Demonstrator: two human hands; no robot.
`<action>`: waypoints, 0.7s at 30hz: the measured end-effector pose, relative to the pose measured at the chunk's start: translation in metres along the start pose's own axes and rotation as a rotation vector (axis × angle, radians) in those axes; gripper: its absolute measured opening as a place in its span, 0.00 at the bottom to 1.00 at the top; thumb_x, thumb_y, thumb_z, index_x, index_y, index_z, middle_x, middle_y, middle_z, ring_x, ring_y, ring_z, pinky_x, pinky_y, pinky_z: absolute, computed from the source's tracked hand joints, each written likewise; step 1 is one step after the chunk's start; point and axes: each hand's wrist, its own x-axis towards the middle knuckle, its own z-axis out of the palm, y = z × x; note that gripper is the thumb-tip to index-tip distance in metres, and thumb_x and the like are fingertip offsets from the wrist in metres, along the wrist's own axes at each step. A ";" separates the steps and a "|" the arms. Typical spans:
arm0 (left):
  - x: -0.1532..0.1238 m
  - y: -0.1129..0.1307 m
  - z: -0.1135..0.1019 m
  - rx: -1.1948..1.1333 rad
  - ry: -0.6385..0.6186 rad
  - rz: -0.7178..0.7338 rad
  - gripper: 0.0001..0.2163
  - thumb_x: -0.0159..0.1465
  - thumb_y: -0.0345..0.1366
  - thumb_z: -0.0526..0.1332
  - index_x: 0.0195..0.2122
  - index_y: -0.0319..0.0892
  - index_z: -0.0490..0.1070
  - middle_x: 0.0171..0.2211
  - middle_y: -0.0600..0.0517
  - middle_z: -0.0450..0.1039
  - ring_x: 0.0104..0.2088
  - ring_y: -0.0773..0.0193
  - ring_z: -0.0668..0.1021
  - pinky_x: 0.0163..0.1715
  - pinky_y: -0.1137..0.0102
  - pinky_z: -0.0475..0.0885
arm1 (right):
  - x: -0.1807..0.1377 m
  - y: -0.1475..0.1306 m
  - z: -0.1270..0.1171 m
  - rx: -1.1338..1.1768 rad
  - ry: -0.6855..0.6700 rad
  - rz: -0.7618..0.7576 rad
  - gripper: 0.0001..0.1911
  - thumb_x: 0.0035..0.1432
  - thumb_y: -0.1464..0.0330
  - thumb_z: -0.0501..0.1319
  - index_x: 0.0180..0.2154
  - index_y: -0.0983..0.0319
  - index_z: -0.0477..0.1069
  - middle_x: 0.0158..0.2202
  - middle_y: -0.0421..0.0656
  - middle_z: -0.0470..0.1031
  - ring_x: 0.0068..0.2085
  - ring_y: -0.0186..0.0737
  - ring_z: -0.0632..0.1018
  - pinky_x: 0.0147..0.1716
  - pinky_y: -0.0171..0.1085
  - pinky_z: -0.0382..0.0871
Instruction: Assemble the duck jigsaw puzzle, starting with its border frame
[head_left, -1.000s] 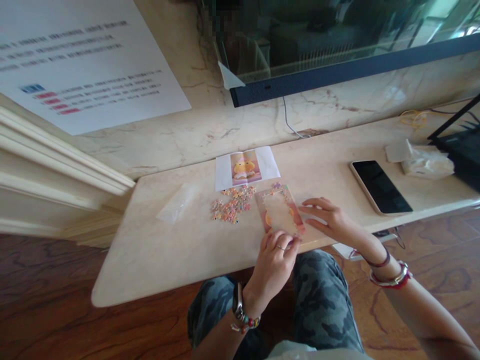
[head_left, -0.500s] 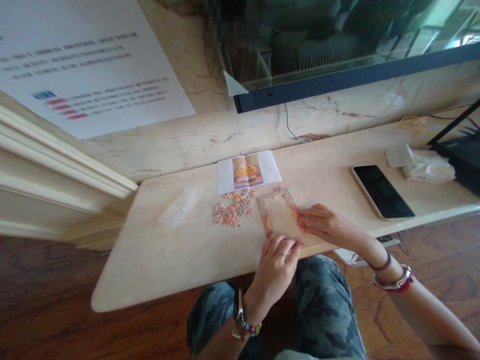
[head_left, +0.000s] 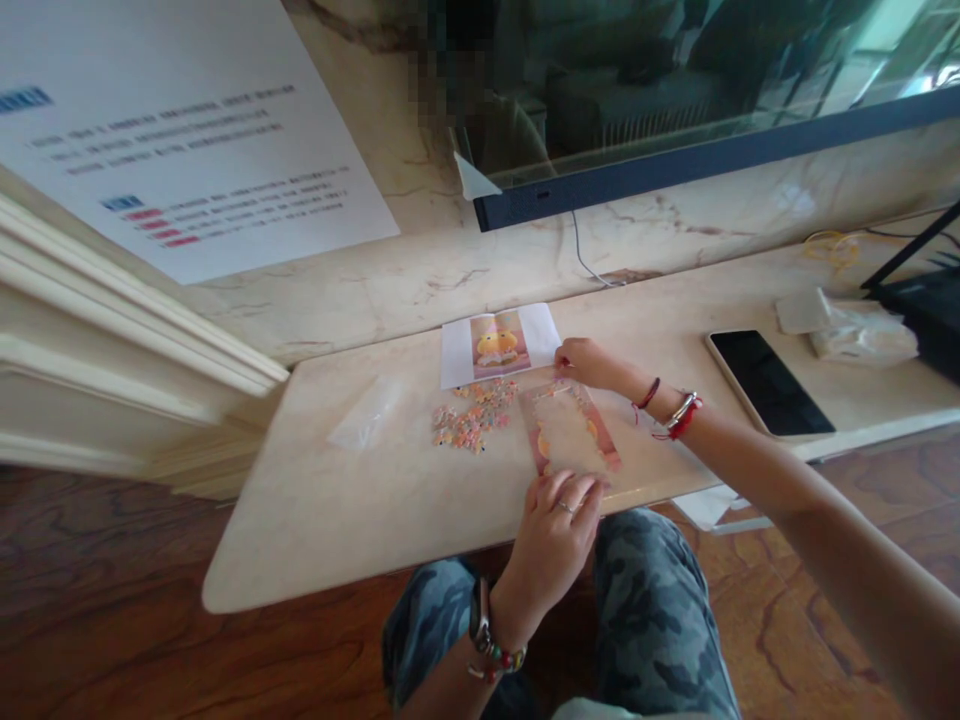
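Observation:
A jigsaw puzzle frame (head_left: 533,437) with pink and yellow border pieces lies on the table, its middle showing bare surface. My left hand (head_left: 561,525) rests over the frame's near edge, fingers laid forward and close together, covering part of that border. Beyond the far edge, my right hand (head_left: 589,362) is lowered by the corner of a printed sheet, its fingertips drawn together. Whatever they pinch, if anything, is hidden. Loose puzzle pieces (head_left: 472,418) lie in a heap left of the frame. The printed sheet (head_left: 457,358) carries a picture of a yellow character.
A clear plastic bag (head_left: 366,415) lies left of the pieces. To the right are a phone (head_left: 771,382), a tissue pack (head_left: 855,330) and a black device (head_left: 919,310). A screen (head_left: 675,165) hangs above the table (head_left: 315,520); its near edge adjoins my knees.
My right hand has left the frame's right side and moved away from me, to beyond its far edge; its fingers have drawn together. My left hand stays at the near edge.

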 end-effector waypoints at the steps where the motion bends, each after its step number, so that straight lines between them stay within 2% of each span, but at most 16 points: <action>1: -0.001 -0.001 0.000 0.000 -0.004 0.000 0.15 0.62 0.31 0.53 0.50 0.41 0.63 0.45 0.48 0.68 0.48 0.59 0.67 0.47 0.61 0.65 | 0.002 0.000 0.002 -0.003 -0.014 0.011 0.08 0.53 0.73 0.57 0.32 0.69 0.74 0.33 0.51 0.75 0.34 0.39 0.74 0.34 0.33 0.62; 8: -0.001 0.000 0.000 -0.025 -0.010 -0.008 0.14 0.62 0.31 0.53 0.49 0.41 0.64 0.45 0.48 0.69 0.47 0.59 0.68 0.48 0.60 0.64 | -0.002 0.000 -0.001 0.012 -0.072 0.042 0.09 0.53 0.72 0.57 0.35 0.67 0.73 0.34 0.47 0.76 0.34 0.36 0.74 0.33 0.30 0.61; 12: 0.001 0.002 0.000 -0.019 -0.011 0.008 0.14 0.62 0.31 0.52 0.50 0.41 0.64 0.46 0.48 0.69 0.48 0.59 0.67 0.48 0.60 0.64 | -0.004 0.000 -0.002 0.020 -0.066 0.039 0.08 0.52 0.72 0.58 0.34 0.68 0.74 0.35 0.48 0.75 0.36 0.38 0.73 0.34 0.31 0.61; 16: 0.001 0.002 0.002 -0.005 -0.012 0.007 0.14 0.62 0.32 0.53 0.49 0.42 0.64 0.45 0.48 0.69 0.47 0.60 0.68 0.48 0.61 0.64 | -0.001 -0.001 -0.001 0.044 -0.044 0.069 0.07 0.50 0.73 0.59 0.31 0.69 0.74 0.32 0.50 0.75 0.33 0.39 0.73 0.31 0.32 0.61; 21: 0.001 0.001 0.003 -0.019 -0.011 0.014 0.13 0.62 0.32 0.53 0.49 0.42 0.64 0.44 0.47 0.69 0.47 0.60 0.69 0.47 0.61 0.65 | -0.017 -0.008 -0.014 0.139 0.032 0.070 0.07 0.52 0.72 0.57 0.33 0.67 0.73 0.30 0.43 0.75 0.30 0.32 0.73 0.29 0.28 0.61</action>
